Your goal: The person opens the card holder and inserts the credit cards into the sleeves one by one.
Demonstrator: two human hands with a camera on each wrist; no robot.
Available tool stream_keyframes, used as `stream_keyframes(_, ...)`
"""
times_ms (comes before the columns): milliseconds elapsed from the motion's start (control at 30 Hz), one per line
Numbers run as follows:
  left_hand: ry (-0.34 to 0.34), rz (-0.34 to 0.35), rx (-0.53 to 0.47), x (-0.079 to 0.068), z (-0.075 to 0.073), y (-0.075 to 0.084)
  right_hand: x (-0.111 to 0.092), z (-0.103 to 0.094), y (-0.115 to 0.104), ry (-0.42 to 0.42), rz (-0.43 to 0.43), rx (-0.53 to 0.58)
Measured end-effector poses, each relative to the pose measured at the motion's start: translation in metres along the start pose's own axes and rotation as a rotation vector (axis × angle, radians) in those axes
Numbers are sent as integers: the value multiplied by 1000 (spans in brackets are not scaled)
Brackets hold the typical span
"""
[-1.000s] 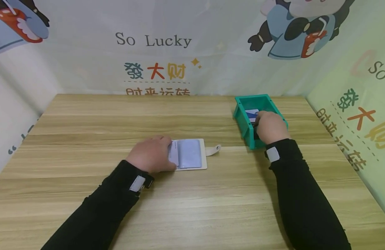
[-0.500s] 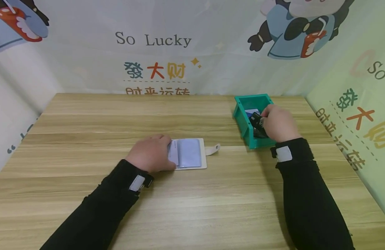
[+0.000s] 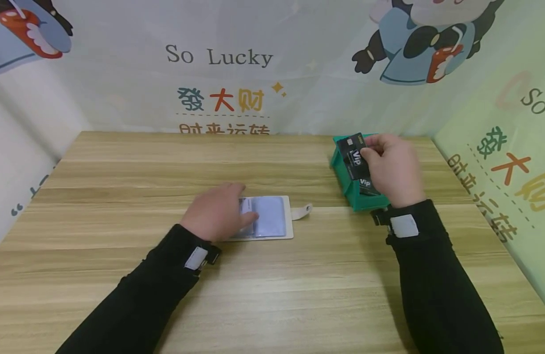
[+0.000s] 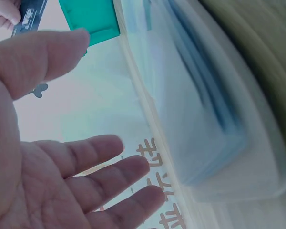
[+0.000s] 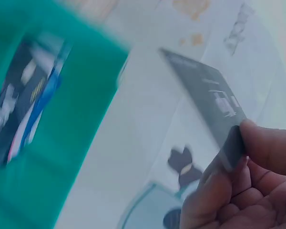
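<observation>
My right hand (image 3: 395, 169) pinches a black card marked "Vip" (image 3: 353, 158) between thumb and fingers, raised above the green bin (image 3: 369, 202). The right wrist view shows that card (image 5: 205, 98) held by one end, away from the bin wall. Another black Vip card (image 3: 366, 188) lies inside the bin. At the middle of the table lies an opened card holder (image 3: 289, 228) with clear bluish sleeves (image 3: 270, 216). My left hand (image 3: 214, 212) hovers over its left part, fingers loosely extended. In the left wrist view, that hand (image 4: 52, 157) has nothing in its grasp, and the sleeves' edges fan slightly apart.
A short pale strap with a snap (image 3: 302, 212) sticks out from the holder's right side. Blue and white cards (image 5: 38, 102) lie with the black one in the bin. A printed curtain (image 3: 308, 98) stands behind the wooden table (image 3: 272, 305).
My right hand has lifted a black Vip card up out of the bin. The left hand has loosened from the holder's left edge, its thumb moving up and right over the sleeves.
</observation>
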State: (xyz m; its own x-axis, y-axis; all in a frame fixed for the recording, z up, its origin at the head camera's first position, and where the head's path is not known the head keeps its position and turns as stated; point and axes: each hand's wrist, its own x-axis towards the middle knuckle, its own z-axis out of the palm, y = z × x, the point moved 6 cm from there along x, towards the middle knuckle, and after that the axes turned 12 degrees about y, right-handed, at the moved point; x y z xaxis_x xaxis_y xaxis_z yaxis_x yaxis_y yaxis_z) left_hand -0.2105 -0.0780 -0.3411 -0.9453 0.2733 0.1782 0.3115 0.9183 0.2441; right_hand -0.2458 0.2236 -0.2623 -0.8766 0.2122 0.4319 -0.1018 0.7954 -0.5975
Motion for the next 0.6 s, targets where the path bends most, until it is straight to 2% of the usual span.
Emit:
stream_keyframes(200,27,-26,-47,2,-4,3,-14,22,-18,-54,-72,163)
stream_keyframes(267,38,-27,-70,2,-5,5,-20,32,-23,-90,-71,200)
stream_keyframes(400,65,-34,-148,3,-8,9,-32,50,-31,-196,-16,289)
stream_keyframes(600,111,-65,-324,5,-11,17,-48,73,-41,-333,54,395)
